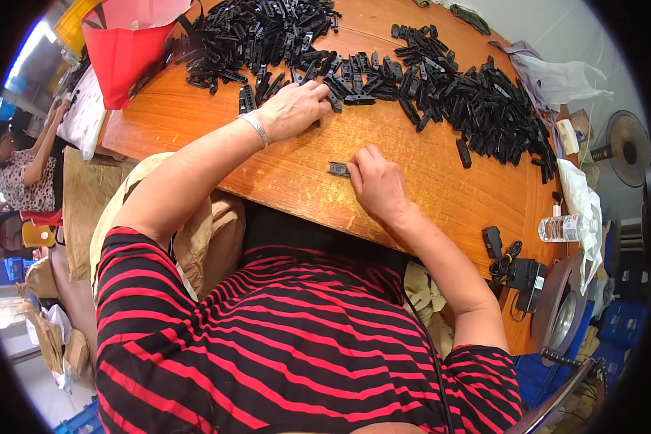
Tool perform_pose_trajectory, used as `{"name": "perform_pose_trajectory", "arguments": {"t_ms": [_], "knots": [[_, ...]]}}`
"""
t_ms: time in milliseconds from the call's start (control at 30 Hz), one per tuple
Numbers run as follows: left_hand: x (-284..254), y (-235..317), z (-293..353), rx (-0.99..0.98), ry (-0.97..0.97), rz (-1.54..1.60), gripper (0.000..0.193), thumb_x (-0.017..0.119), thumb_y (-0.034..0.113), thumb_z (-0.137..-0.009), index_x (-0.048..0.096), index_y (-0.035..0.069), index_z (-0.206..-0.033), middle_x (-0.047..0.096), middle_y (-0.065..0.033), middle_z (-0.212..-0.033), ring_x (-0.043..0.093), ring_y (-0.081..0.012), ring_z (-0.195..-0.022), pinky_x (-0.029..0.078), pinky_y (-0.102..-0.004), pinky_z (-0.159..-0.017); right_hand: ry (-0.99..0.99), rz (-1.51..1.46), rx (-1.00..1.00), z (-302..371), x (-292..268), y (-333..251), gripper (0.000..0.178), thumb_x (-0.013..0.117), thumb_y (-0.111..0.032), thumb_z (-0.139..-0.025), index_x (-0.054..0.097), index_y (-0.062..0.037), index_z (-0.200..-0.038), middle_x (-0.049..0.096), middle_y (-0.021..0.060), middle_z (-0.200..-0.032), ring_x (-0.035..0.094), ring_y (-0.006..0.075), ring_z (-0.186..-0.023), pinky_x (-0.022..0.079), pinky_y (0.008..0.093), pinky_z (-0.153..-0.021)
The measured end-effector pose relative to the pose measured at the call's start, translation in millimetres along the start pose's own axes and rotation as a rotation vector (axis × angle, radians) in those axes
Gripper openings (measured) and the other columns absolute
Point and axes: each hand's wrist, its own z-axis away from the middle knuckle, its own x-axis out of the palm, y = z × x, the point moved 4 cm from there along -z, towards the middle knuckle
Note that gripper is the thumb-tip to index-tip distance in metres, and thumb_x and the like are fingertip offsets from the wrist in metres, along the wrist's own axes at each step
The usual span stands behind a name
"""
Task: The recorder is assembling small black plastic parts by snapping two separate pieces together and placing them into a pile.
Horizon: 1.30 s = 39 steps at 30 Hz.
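Observation:
My right hand (378, 184) is closed, its thumb and fingers pinching the end of a short black plastic part (338, 168) just above the wooden table, close to its near edge. Farther out, my left hand (291, 113) reaches to the near edge of the heap of black plastic parts (257, 32). Its fingers curl down around a small black part (333, 100) at the fingertips, mostly hidden by the hand. The loose parts are narrow and oblong, and they spread in a long band across the table's far side.
A red bag (126, 54) stands at the table's left. To the right are a black power adapter (526, 275) with a coiled cable, a clear bottle (559, 228) and a white plastic bag (568, 76). A fan (626, 137) stands beyond. Another person (32, 170) works far left.

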Motion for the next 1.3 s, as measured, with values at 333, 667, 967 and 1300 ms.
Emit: {"name": "perform_pose_trajectory", "arguments": {"t_ms": [333, 667, 967, 1300], "knots": [[-20.3, 11.0, 14.0, -0.822, 0.210, 1.291, 0.039, 0.078, 0.025, -0.081, 0.049, 0.003, -0.097, 0.056, -0.0005, -0.075, 0.058, -0.0073, -0.059, 0.050, -0.0203, -0.049, 0.182, -0.171, -0.010, -24.4, -18.6, -16.7, 0.033, 0.071, -0.018, -0.083, 0.058, -0.0015, -0.108, 0.062, 0.0098, -0.084, 0.058, 0.0195, -0.057, 0.049, 0.0332, -0.055], [-9.6, 47.3, 33.3, -0.920, 0.028, 1.681, 0.024, 0.071, 0.021, -0.088, 0.057, 0.003, -0.096, 0.061, -0.0016, -0.076, 0.060, -0.0068, -0.061, 0.052, -0.0176, -0.054, -0.230, -0.841, 0.485, -15.7, -24.4, 12.9, 0.015, 0.058, -0.015, -0.096, 0.060, 0.0000, -0.095, 0.057, 0.0008, -0.066, 0.052, 0.0062, -0.049, 0.041, 0.0211, -0.043], [13.2, 63.3, 37.0, -0.919, -0.084, 1.510, 0.017, 0.071, 0.015, -0.087, 0.059, 0.003, -0.087, 0.061, -0.0016, -0.070, 0.057, -0.0070, -0.058, 0.047, -0.0203, -0.051, -0.334, -0.765, 0.628, -2.3, -11.0, 17.9, 0.017, 0.060, -0.016, -0.095, 0.053, -0.0012, -0.089, 0.058, 0.0036, -0.063, 0.050, 0.0080, -0.044, 0.041, 0.0228, -0.041], [27.5, 64.5, 30.6, -0.891, -0.081, 1.402, 0.020, 0.071, 0.013, -0.087, 0.055, 0.003, -0.080, 0.058, -0.0020, -0.065, 0.053, -0.0071, -0.053, 0.045, -0.0214, -0.048, -0.399, -0.718, 0.665, -4.3, -8.2, 25.9, 0.018, 0.061, -0.015, -0.094, 0.051, -0.0015, -0.087, 0.059, 0.0048, -0.063, 0.050, 0.0097, -0.041, 0.039, 0.0250, -0.038]]}}
